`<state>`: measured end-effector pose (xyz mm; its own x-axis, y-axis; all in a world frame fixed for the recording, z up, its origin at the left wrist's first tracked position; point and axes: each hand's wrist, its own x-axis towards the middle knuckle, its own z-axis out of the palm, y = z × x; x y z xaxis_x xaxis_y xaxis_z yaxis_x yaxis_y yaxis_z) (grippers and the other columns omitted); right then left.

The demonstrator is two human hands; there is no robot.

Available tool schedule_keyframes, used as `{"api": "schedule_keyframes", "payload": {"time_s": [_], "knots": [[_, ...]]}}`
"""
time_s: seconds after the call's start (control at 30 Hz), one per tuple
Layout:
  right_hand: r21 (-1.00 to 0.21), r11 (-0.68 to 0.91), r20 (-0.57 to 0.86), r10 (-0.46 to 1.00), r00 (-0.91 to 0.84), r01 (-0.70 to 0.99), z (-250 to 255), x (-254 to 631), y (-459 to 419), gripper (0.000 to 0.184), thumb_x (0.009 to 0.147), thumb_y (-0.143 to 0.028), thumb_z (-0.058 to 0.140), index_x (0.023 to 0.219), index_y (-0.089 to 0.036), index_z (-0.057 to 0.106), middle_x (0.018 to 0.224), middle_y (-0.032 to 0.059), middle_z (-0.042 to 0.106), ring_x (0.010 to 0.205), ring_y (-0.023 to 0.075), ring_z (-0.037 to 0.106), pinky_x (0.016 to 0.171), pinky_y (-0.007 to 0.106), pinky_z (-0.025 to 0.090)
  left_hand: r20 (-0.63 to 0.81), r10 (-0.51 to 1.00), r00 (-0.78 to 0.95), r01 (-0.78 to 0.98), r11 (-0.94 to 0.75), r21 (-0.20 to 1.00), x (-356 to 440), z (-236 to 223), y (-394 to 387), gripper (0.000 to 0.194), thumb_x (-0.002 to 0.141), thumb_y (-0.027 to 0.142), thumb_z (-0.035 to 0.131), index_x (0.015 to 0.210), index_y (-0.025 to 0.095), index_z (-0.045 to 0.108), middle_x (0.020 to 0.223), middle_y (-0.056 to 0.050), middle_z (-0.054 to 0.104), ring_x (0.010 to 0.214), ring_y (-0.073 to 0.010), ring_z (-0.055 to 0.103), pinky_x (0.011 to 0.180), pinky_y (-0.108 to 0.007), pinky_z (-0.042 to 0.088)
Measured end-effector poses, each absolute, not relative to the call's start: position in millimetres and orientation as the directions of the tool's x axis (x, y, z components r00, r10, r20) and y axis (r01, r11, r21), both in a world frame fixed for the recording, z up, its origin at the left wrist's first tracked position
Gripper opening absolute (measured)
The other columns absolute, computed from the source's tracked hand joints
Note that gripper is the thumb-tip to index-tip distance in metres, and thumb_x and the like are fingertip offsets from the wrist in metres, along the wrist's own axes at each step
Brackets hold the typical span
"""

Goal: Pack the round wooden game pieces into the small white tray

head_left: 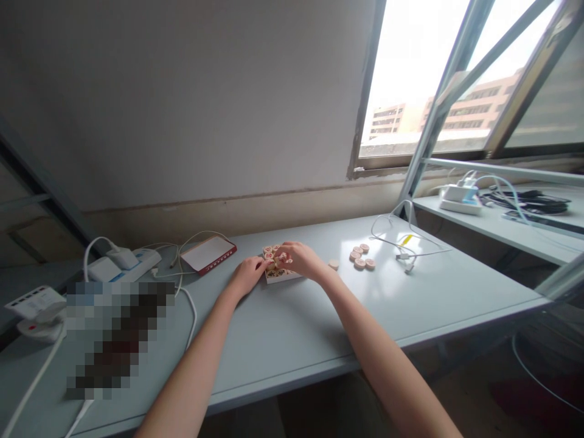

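Note:
A small white box of round wooden Chinese chess pieces, marked with red and dark characters, sits on the table. My left hand rests against the box's left side, its fingers closed at the edge. Over the box, my right hand is bent down with its fingers pinched on a red-marked Chinese chess piece; the hand hides part of the box. One loose piece lies just right of that hand. Farther right, several more loose pieces lie in a curved group.
A red-edged box lid lies left of the hands, among white cables. Power strips with chargers and a blurred-out object occupy the table's left side. A grey cable lies at the right, near the metal frame.

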<state>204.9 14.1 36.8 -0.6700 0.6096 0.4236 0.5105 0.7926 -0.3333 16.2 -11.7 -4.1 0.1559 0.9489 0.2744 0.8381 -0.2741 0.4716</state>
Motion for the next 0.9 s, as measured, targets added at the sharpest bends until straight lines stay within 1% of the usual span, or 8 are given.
{"api": "schedule_keyframes", "payload": {"time_s": [0.2,0.33,0.43,0.5,0.67,0.77,0.83,0.9], "knots": [[-0.277,0.794,0.412,0.607,-0.68,0.542,36,207,15,0.015,0.075,-0.021,0.059,0.09,-0.019,0.058,0.084,0.0033,0.057,0.071,0.0127,0.052,0.059,0.02,0.032,0.251,0.96,0.122,0.844,-0.234,0.482,17,-2,-13,0.04,0.083,0.042,0.033,0.066,0.016,0.059,0.075,-0.006,0.063,0.07,-0.016,0.053,0.066,-0.024,0.036],[-0.213,0.771,0.395,0.63,-0.669,0.6,36,209,18,0.021,0.074,-0.027,0.061,0.093,-0.019,0.057,0.088,0.0036,0.058,0.07,0.0127,0.053,0.059,0.021,0.031,0.261,0.957,0.127,0.844,-0.242,0.478,16,-3,-12,0.039,0.082,0.041,0.034,0.066,0.016,0.059,0.075,-0.006,0.063,0.071,-0.016,0.053,0.066,-0.024,0.035],[-0.176,0.718,0.346,0.685,-0.641,0.673,36,209,18,0.017,0.074,-0.03,0.061,0.087,-0.02,0.057,0.079,0.0013,0.06,0.066,0.0131,0.053,0.061,0.022,0.03,0.265,0.955,0.131,0.849,-0.246,0.468,16,-3,-12,0.039,0.082,0.041,0.034,0.064,0.016,0.058,0.074,-0.005,0.063,0.07,-0.0159,0.053,0.065,-0.024,0.035],[-0.174,0.708,0.314,0.698,-0.643,0.684,36,208,17,0.012,0.075,-0.029,0.06,0.081,-0.02,0.057,0.077,0.0005,0.061,0.066,0.0129,0.053,0.06,0.022,0.029,0.264,0.956,0.131,0.85,-0.245,0.466,16,-3,-12,0.038,0.082,0.04,0.034,0.064,0.017,0.058,0.075,-0.005,0.063,0.071,-0.0158,0.053,0.066,-0.024,0.035],[-0.16,0.719,0.33,0.685,-0.649,0.677,41,209,16,0.007,0.076,-0.028,0.057,0.078,-0.021,0.058,0.077,-0.0004,0.063,0.068,0.0123,0.054,0.066,0.023,0.028,0.268,0.953,0.138,0.85,-0.253,0.462,16,-4,-12,0.037,0.082,0.039,0.034,0.065,0.017,0.058,0.074,-0.005,0.062,0.07,-0.0155,0.053,0.065,-0.023,0.035],[-0.118,0.605,0.351,0.767,-0.537,0.787,48,220,19,0.013,0.079,-0.032,0.053,0.08,-0.02,0.058,0.074,0.0012,0.063,0.071,0.0139,0.055,0.072,0.027,0.027,0.265,0.955,0.133,0.86,-0.244,0.448,15,-4,-11,0.037,0.082,0.039,0.034,0.064,0.017,0.057,0.074,-0.005,0.062,0.07,-0.0156,0.053,0.064,-0.023,0.034],[-0.07,0.447,0.355,0.847,-0.396,0.892,51,232,21,0.02,0.079,-0.037,0.051,0.083,-0.018,0.058,0.077,0.0051,0.063,0.078,0.018,0.055,0.076,0.031,0.027,0.257,0.958,0.128,0.865,-0.234,0.445,15,-4,-11,0.038,0.082,0.039,0.033,0.064,0.017,0.057,0.075,-0.005,0.062,0.07,-0.0157,0.053,0.064,-0.023,0.034],[-0.028,0.247,0.266,0.936,-0.231,0.969,51,246,22,0.031,0.075,-0.043,0.055,0.089,-0.015,0.059,0.082,0.0106,0.063,0.085,0.0235,0.055,0.079,0.037,0.028,0.25,0.96,0.125,0.865,-0.229,0.447,16,-4,-12,0.038,0.083,0.039,0.032,0.065,0.017,0.057,0.075,-0.005,0.062,0.071,-0.0157,0.053,0.064,-0.024,0.034]]}}
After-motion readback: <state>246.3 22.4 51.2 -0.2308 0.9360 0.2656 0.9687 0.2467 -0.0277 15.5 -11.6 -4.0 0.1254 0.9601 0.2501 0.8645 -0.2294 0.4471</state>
